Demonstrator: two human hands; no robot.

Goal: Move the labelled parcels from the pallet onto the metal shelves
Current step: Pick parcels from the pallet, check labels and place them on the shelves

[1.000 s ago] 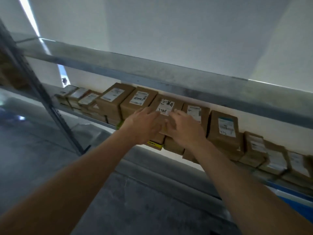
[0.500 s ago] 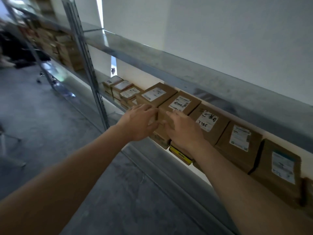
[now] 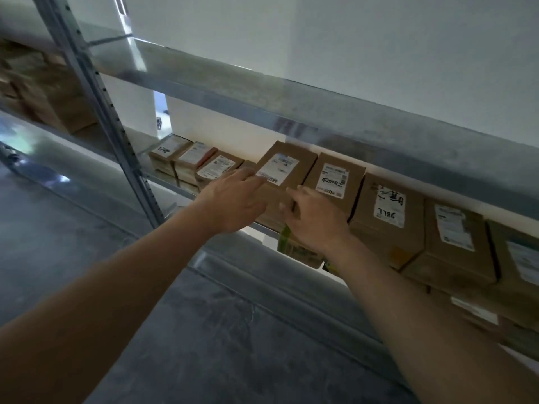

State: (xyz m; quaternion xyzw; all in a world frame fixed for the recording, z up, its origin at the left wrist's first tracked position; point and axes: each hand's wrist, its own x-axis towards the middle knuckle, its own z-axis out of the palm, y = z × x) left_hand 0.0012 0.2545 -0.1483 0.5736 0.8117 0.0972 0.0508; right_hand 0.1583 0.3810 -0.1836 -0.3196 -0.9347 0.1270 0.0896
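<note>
While both rest on a matte cardboard parcel [image 3: 287, 170] | left hand [image 3: 233, 202] fingers straight | right hand [image 3: 316, 220] relaxed, flat

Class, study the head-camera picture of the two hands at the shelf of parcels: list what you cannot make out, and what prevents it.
- Printed text on the parcel labels, head view: too small and blurred.
- Front of the parcel both hands reach for: covered by the left hand and right hand.
- Green-marked box: mostly hidden by the right wrist.
- Parcels at the far right: cut off by the edge.
- The pallet: out of frame.
</note>
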